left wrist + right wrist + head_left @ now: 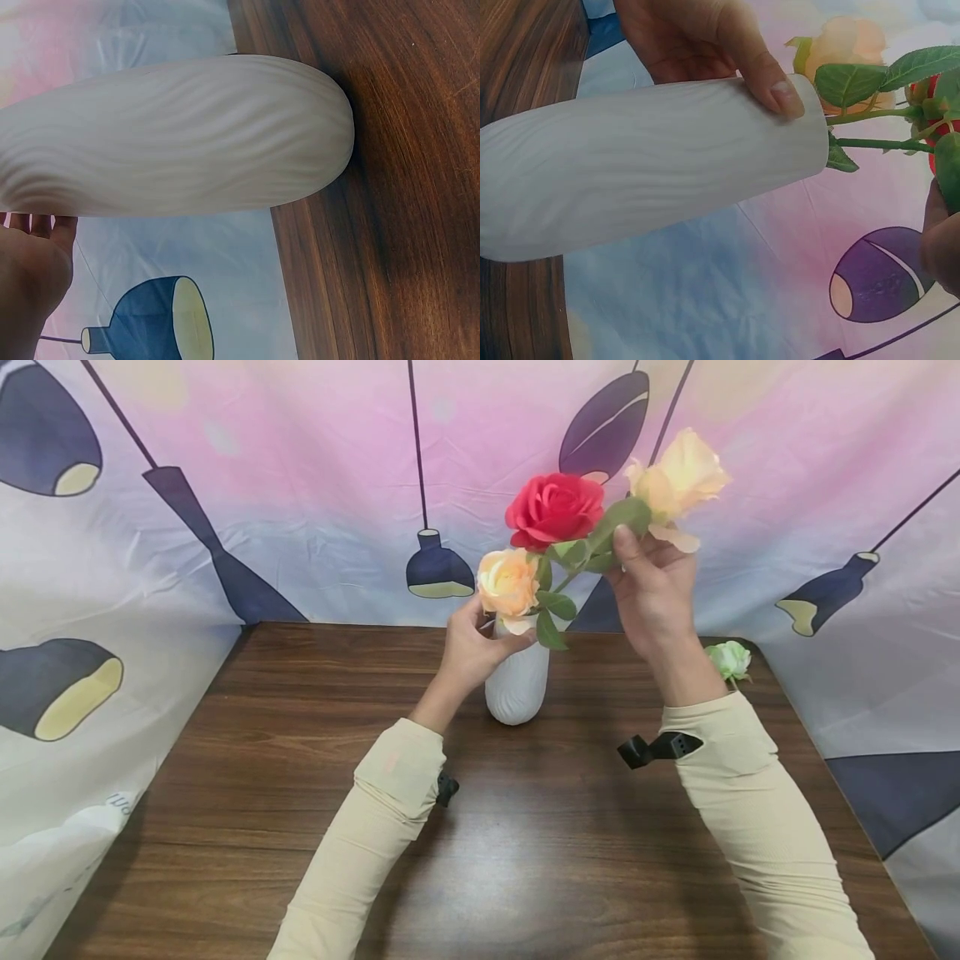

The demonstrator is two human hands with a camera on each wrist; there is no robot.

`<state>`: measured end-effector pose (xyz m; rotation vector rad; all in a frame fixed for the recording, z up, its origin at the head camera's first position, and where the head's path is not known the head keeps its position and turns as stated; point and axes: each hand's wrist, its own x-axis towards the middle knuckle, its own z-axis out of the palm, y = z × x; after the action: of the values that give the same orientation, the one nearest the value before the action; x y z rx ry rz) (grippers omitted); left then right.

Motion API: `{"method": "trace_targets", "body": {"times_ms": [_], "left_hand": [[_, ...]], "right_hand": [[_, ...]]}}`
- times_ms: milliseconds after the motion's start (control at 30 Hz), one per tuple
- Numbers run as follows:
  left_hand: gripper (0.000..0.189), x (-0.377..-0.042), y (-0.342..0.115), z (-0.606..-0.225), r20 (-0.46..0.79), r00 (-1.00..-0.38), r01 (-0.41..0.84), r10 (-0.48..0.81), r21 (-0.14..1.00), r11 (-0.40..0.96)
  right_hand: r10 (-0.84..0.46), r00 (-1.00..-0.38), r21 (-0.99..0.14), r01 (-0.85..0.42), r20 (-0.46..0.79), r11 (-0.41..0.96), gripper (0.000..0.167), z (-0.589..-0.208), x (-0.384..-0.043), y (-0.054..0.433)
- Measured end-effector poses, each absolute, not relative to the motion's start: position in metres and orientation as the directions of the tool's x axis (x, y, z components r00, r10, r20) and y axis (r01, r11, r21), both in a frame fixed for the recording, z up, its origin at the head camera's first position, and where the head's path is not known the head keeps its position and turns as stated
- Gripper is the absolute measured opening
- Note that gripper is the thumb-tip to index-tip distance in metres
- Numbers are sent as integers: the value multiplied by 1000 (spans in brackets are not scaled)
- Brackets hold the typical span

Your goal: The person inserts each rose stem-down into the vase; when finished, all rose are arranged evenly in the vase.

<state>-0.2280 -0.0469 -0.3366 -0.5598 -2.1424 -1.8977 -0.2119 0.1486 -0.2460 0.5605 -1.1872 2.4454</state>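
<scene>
A white ribbed vase (517,685) (180,142) stands upright on the table. Its upper part is held by my left hand (474,647), whose thumb lies near the rim in the right wrist view. A peach rose (507,581) and a red rose (553,512) rise above the vase; green stems (885,145) enter its mouth. Up and to the right, my right hand (656,589) pinches the leafy stem of a pale yellow rose (681,477), just below the bloom. That stem slants down toward the vase; its lower end is hidden among leaves.
A pale green flower (729,660) lies near the table's back right corner, partly behind the right forearm. The dark wooden table (510,835) meets a printed cloth backdrop (337,468) at its back and sides.
</scene>
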Motion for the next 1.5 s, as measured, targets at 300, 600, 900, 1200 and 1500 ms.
{"method": "trace_targets", "body": {"times_ms": [300, 600, 900, 1200, 1500], "left_hand": [[62, -228, -48, -337, 410, -903, 421, 127, 905, 68], [61, -228, -47, -335, 430, -895, 439, 121, 896, 62], [63, -227, -46, -334, 430, -893, 444, 132, 891, 98], [62, -228, -47, -336, 444, -885, 458, 139, 884, 90], [63, -227, -46, -337, 452, -881, 464, 136, 884, 66]], "right_hand": [[133, -849, -699, -501, 511, -511, 30, -250, -216, 145], [92, -836, -802, -545, 540, -243, 29, -269, -225, 139], [-6, -851, -844, -520, 525, -133, 49, -290, -230, 137], [10, -842, -840, -538, 540, 69, 42, -297, -231, 139], [51, -882, -882, -470, 469, -16, 24, -300, -228, 141]]}}
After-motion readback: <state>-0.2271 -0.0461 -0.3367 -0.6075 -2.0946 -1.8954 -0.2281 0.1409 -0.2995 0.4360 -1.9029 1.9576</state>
